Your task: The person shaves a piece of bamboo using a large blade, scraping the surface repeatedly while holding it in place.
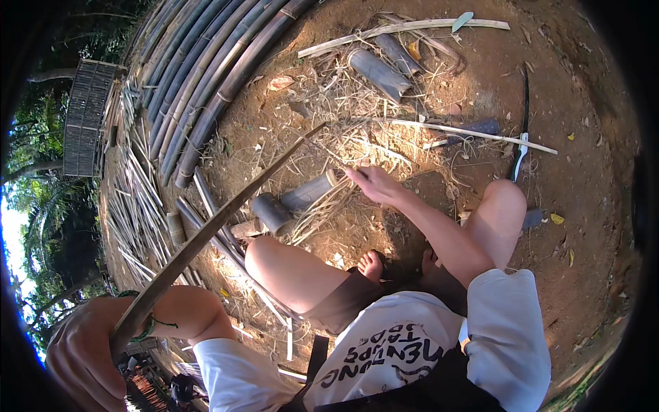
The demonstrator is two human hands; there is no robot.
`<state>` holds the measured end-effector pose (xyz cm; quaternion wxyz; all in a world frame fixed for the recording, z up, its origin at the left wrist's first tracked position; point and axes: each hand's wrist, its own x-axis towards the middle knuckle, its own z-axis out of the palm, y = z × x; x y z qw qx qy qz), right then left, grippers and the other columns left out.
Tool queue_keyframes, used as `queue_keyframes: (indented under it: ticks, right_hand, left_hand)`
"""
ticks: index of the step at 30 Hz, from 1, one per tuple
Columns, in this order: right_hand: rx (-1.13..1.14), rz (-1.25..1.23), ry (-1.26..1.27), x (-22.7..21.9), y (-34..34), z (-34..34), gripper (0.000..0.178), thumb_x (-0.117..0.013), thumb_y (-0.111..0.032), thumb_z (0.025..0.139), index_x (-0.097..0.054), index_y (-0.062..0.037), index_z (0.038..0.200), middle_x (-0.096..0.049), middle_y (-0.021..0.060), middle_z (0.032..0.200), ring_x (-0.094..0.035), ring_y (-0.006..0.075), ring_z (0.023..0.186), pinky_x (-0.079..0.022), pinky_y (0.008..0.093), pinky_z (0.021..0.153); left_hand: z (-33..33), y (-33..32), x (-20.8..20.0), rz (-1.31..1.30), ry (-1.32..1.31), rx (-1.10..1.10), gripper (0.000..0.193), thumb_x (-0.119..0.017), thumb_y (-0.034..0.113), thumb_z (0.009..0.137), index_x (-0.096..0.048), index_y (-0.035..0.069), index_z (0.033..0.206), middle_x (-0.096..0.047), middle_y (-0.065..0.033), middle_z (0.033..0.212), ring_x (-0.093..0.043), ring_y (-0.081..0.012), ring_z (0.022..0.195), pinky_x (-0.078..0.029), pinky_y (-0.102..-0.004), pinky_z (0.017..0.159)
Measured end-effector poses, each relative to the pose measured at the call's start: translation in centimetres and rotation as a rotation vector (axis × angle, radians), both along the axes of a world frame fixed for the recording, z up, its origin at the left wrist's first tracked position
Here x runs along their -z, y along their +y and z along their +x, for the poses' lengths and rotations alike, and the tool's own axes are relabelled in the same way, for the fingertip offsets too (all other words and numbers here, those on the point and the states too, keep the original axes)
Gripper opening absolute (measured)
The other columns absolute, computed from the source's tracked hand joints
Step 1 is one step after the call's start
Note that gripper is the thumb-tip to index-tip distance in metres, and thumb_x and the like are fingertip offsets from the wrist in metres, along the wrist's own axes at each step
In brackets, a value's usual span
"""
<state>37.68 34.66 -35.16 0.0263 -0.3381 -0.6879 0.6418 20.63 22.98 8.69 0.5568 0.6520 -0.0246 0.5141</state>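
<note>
My left hand, large at the lower left, is closed around the near end of a long brown split-bamboo strip. That strip runs diagonally up to the middle of the view and tapers at its far tip. Farther out, my right hand is closed on the end of a thin, narrow brown piece. It reaches up and left toward the strip's tip; I cannot make out whether it is a blade or a sliver. Pale bamboo shavings lie on the ground beyond my right hand.
Several long dark bamboo poles lie at the upper left, beside many thin split strips. Short bamboo sections lie among the shavings. A long dark tool with a white part rests at the right. My bare foot is below.
</note>
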Motion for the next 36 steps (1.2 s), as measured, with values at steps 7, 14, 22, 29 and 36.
queue_keyframes:
  ticks: [7, 14, 22, 29, 36]
  right_hand:
    - [-0.052, 0.120, 0.128, -1.2, 0.2, -0.5, 0.073, -0.040, -0.068, 0.094, -0.061, -0.0002, 0.077, -0.051, 0.0060, 0.057, -0.053, 0.0193, 0.053, -0.045, 0.0438, 0.056]
    - [0.047, 0.057, -0.326, 8.5, 3.4, -1.4, 0.088, -0.033, -0.076, 0.091, -0.059, 0.0083, 0.090, -0.051, 0.0032, 0.059, -0.050, 0.0164, 0.050, -0.045, 0.0352, 0.049]
    - [0.115, 0.086, -0.420, 15.0, 3.3, -0.5, 0.093, -0.038, -0.077, 0.087, -0.066, 0.0116, 0.089, -0.068, 0.0252, 0.082, -0.068, 0.0354, 0.082, -0.053, 0.0456, 0.074]
    - [0.134, 0.227, -0.360, 12.1, 2.2, -1.4, 0.079, -0.049, -0.075, 0.084, -0.069, 0.0017, 0.081, -0.067, 0.0172, 0.070, -0.065, 0.0271, 0.065, -0.052, 0.0415, 0.063]
    - [0.450, -0.021, 0.358, -1.4, -1.9, -4.6, 0.046, -0.079, -0.048, 0.077, -0.053, -0.0106, 0.076, -0.050, -0.0012, 0.065, -0.048, 0.0128, 0.054, -0.042, 0.0287, 0.054]
  left_hand:
    - [-1.1, 0.1, 1.0, -0.019, -0.002, -0.002, 0.021, -0.057, 0.009, 0.084, -0.059, 0.008, 0.063, -0.059, -0.0002, 0.052, -0.054, -0.0050, 0.044, -0.037, -0.0166, 0.045]
    - [-1.8, 0.7, 1.0, -0.024, 0.025, 0.009, 0.023, -0.055, 0.013, 0.086, -0.059, 0.008, 0.064, -0.059, 0.0012, 0.052, -0.054, -0.0031, 0.045, -0.039, -0.0163, 0.047]
    - [-4.2, 0.2, -0.7, -0.035, 0.035, -0.035, 0.025, -0.053, 0.017, 0.088, -0.059, 0.008, 0.065, -0.059, 0.0027, 0.052, -0.054, -0.0009, 0.045, -0.042, -0.0159, 0.049]
    - [-7.0, 0.3, -5.3, -0.008, 0.118, -0.346, 0.028, -0.051, 0.020, 0.090, -0.060, 0.007, 0.067, -0.060, 0.0041, 0.052, -0.054, 0.0010, 0.046, -0.044, -0.0156, 0.051]
    - [-2.8, 5.9, -6.0, 0.123, 0.145, -0.757, 0.037, -0.043, 0.037, 0.096, -0.051, 0.000, 0.096, -0.050, 0.0025, 0.054, -0.049, -0.0080, 0.053, -0.041, -0.0212, 0.058]
